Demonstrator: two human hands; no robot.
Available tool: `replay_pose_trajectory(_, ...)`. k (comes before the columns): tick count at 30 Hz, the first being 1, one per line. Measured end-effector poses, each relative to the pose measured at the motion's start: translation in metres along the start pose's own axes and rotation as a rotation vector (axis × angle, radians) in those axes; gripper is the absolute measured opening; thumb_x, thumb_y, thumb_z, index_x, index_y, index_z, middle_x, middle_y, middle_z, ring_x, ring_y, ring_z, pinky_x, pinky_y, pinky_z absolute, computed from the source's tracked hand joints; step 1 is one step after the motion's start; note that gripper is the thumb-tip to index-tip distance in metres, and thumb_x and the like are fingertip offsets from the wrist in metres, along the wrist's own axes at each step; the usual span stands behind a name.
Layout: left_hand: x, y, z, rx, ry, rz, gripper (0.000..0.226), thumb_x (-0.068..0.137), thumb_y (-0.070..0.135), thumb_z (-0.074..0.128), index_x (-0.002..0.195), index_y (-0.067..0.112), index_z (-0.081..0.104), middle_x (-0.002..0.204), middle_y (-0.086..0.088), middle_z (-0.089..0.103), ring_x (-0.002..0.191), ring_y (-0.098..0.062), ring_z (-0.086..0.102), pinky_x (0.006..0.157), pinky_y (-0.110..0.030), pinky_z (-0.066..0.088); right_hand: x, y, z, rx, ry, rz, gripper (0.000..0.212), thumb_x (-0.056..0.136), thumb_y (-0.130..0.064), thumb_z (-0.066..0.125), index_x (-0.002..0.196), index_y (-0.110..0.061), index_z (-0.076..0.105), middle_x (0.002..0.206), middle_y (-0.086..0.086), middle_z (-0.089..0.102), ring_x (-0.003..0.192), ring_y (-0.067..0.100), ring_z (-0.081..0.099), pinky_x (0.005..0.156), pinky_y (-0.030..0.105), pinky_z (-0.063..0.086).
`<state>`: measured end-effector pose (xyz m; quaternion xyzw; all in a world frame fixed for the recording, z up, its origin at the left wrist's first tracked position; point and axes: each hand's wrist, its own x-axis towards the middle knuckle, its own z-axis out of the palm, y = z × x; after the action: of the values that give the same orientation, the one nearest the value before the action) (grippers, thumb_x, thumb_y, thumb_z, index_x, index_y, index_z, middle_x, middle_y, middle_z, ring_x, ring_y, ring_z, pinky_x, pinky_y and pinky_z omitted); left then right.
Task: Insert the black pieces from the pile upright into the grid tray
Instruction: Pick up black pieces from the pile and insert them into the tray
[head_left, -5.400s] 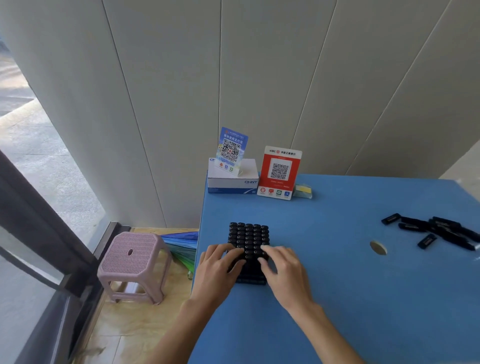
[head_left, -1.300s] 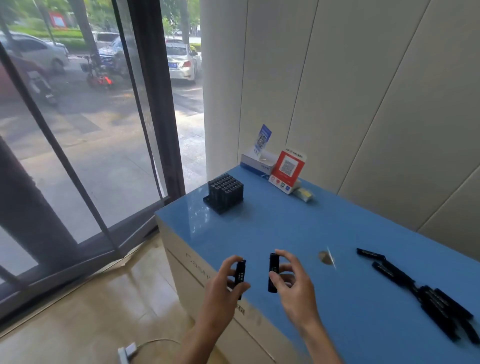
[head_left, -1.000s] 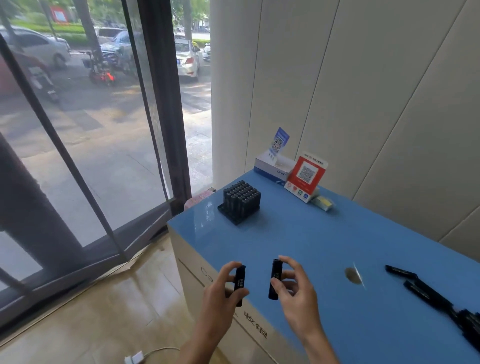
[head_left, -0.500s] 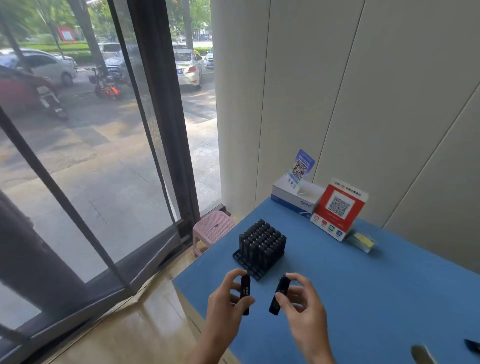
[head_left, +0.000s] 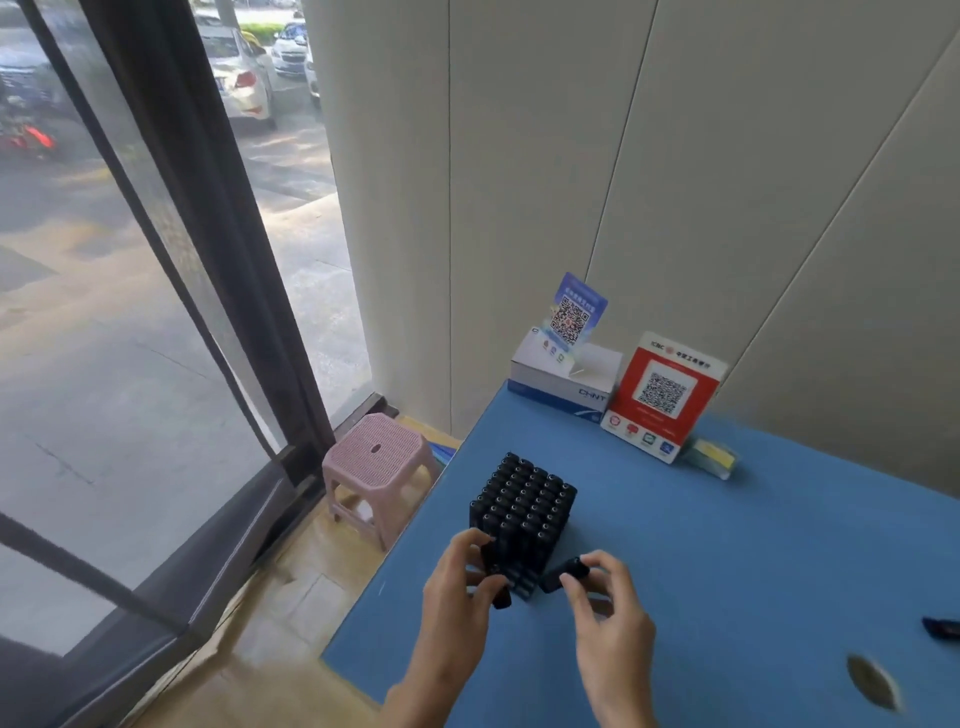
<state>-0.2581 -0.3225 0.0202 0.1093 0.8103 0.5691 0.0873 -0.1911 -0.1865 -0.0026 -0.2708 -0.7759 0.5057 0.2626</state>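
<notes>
The work surface is a blue table (head_left: 727, 571) set against a wall of pale vertical panels (head_left: 675, 182), with one round hole (head_left: 870, 686) in its top near the lower right. At the table's far edge a white box (head_left: 566, 379) carries a blue QR card (head_left: 574, 312), a red QR stand (head_left: 662, 395) is just beside it, and a small yellow-topped item (head_left: 714, 457) lies to the right of the stand; what it is cannot be made out. Left of the table a pink stool (head_left: 379, 467) stands on a tan floor beside a dark-framed window (head_left: 208, 234), through which parked cars (head_left: 244, 83) show on the street. The tray (head_left: 522, 512) sits near the table's left front corner, packed with upright black pieces; its near edge is partly covered by the hands, so the front slots cannot be judged. The left hand (head_left: 460, 592) pinches one piece (head_left: 496, 571), held about upright and touching the tray's near left corner. The right hand (head_left: 605, 613) grasps a second piece (head_left: 563, 571) between thumb and fingertips, tilted, just beside the tray's near right corner. The pile is cut off at the right edge; only one end (head_left: 941, 627) shows. The view is blurred around the hands.
</notes>
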Motion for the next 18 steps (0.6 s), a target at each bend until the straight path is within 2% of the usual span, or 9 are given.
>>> replay_pose_trajectory(2,0.012,-0.003,-0.006,0.002,-0.047,0.04,0.047,0.083,-0.006,0.061,0.1,0.035,0.046,0.094,0.003,0.056,0.074,-0.01,0.064,0.064,-0.02,0.052,-0.002,-0.001,0.009,-0.043,0.042,0.008,0.037,0.078,-0.011,0.073,0.087,-0.042,0.053,0.08,-0.012,0.067,0.077,0.004,0.063,0.067,0.02,0.047)
replay_pose_trajectory(7,0.032,-0.012,-0.013,-0.007,-0.133,0.122,0.048,0.083,-0.002,0.064,0.098,0.04,0.044,0.094,0.008,0.057,0.079,-0.004,0.062,0.063,-0.016,0.05,-0.004,-0.003,0.03,-0.142,0.11,0.049,0.042,0.081,-0.011,0.07,0.086,-0.046,0.049,0.083,-0.009,0.065,0.082,0.003,0.06,0.065,0.01,0.042)
replay_pose_trajectory(11,0.04,-0.016,-0.016,-0.029,-0.175,0.171,0.048,0.084,-0.001,0.063,0.096,0.041,0.045,0.093,0.008,0.059,0.079,-0.002,0.063,0.064,-0.012,0.047,-0.004,-0.002,0.041,-0.244,0.106,0.047,0.047,0.083,-0.012,0.069,0.088,-0.053,0.046,0.086,-0.013,0.064,0.085,0.002,0.061,0.069,0.021,0.046)
replay_pose_trajectory(14,0.045,-0.018,-0.017,-0.03,-0.181,0.219,0.05,0.083,-0.003,0.063,0.095,0.042,0.046,0.092,0.011,0.061,0.081,0.0,0.063,0.065,-0.008,0.044,-0.003,-0.002,0.044,-0.305,0.092,0.023,0.037,0.085,-0.016,0.066,0.094,-0.047,0.047,0.087,-0.013,0.063,0.084,0.004,0.059,0.071,0.023,0.047)
replay_pose_trajectory(18,0.051,-0.028,-0.016,0.012,-0.186,0.302,0.048,0.081,0.0,0.066,0.093,0.043,0.049,0.088,0.012,0.064,0.08,-0.002,0.063,0.069,-0.014,0.048,-0.002,-0.008,0.044,-0.444,0.079,-0.092,0.028,0.084,-0.013,0.067,0.099,-0.034,0.056,0.082,-0.017,0.059,0.079,0.011,0.056,0.066,0.026,0.046)
